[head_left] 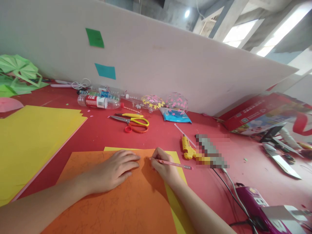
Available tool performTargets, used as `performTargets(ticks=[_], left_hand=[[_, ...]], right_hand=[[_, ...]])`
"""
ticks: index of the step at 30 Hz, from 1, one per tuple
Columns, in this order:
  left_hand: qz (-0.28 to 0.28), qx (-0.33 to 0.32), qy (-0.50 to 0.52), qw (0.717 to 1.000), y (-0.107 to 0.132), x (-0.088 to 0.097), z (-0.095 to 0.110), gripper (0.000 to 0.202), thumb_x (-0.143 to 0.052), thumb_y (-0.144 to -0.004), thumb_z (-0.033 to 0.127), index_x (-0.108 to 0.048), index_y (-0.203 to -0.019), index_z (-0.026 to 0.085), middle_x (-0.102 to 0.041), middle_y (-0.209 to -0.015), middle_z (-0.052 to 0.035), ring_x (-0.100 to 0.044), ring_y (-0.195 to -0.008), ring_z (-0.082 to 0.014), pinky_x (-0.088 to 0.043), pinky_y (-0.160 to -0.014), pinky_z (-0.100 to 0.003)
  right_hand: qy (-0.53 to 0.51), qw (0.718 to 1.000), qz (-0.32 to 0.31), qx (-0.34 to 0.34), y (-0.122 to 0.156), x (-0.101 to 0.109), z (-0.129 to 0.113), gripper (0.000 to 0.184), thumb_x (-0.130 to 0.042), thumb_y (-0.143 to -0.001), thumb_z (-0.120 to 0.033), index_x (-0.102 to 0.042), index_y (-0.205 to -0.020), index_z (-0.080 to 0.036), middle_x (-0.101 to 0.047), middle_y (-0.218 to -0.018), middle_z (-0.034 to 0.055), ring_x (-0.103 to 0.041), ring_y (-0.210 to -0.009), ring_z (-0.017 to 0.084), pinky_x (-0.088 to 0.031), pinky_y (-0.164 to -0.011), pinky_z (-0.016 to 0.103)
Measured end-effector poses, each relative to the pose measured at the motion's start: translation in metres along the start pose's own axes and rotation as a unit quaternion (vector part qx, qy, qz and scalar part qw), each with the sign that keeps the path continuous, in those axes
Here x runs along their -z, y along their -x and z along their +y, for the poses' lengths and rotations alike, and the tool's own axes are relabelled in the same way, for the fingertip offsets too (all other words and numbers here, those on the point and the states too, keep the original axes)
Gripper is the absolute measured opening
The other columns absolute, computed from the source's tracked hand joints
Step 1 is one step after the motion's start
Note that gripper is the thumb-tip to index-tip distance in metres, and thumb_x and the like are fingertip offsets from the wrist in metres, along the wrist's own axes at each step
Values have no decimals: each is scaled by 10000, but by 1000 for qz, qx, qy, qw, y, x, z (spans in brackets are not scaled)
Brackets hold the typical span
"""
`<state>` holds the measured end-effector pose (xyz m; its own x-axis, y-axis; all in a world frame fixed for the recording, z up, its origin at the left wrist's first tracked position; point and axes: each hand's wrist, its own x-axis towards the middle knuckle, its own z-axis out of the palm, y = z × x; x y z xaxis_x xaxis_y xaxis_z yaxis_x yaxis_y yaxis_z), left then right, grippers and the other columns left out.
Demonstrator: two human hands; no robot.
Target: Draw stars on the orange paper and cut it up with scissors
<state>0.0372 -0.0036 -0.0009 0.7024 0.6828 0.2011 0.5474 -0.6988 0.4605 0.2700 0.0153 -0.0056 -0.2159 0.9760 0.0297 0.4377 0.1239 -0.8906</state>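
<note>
My right hand (165,165) grips a pink pencil (179,164) with its tip near the upper right part of an orange sheet of paper (117,211). Flat on the same sheet lies my left hand (119,169), fingers stretched toward the right. Rows of hand-drawn star outlines in dark pencil cover much of the orange paper. Beneath it, a yellow sheet (180,208) shows along the right and top edges. What the pencil tip is marking is too small to tell.
Scissors (133,122) and a yellow cutter (130,115) lie beyond the paper. Plastic bottles (97,101) rest by the wall. A yellow glue gun (187,149) sits right, near a purple device (253,201). Yellow paper (36,139) is stacked left; a red box (263,113) stands far right.
</note>
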Motion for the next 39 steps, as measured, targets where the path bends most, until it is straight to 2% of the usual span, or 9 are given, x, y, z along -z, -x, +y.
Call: performTargets(ticks=[9,18,24,33,39], left_hand=[[1,-6,-6,1000,2,-2,-2,311,-474,-964,188,-572,-1245,279,-521,-1371,-58,-440,-1273,-269,-414,-1027,-464],[13,-6,5,1000,1,-1,0,311,-478,-960,196,-590,-1237,283,-540,-1358,-58,-464,-1257,-263,-422,-1020,-451],[0,0,1,1000,1,-1,0,306,-472,-971,211,-580,-1249,278,-526,-1370,-58,-449,-1268,-267,-411,-1030,-458],[0,-2,0,1000,3,-3,-1,303,-475,-968,194,-571,-1243,280,-522,-1365,-52,-437,-1272,-266,-410,-1033,-457],[0,-5,-2,1000,2,-3,-2,309,-468,-972,192,-563,-1250,285,-515,-1365,-51,-433,-1273,-266,-399,-1041,-458]], right_hand=[[14,1000,-4,27,0,3,-8,99,-413,-610,-195,-318,-599,-222,-331,-538,-64,-266,-505,97,-193,-453,223],[12,999,-22,28,-1,5,-8,86,-404,-582,-205,-320,-586,-218,-321,-539,-57,-270,-515,100,-187,-455,226],[21,999,-21,27,0,6,-9,85,-399,-579,-205,-316,-585,-222,-313,-536,-58,-267,-507,103,-178,-454,232],[24,998,-35,42,2,2,-3,105,-440,-671,-179,-357,-622,-219,-383,-554,-60,-319,-509,101,-216,-459,219],[36,997,-55,28,4,1,-5,95,-461,-720,-183,-395,-659,-217,-432,-577,-58,-365,-520,104,-251,-474,217]])
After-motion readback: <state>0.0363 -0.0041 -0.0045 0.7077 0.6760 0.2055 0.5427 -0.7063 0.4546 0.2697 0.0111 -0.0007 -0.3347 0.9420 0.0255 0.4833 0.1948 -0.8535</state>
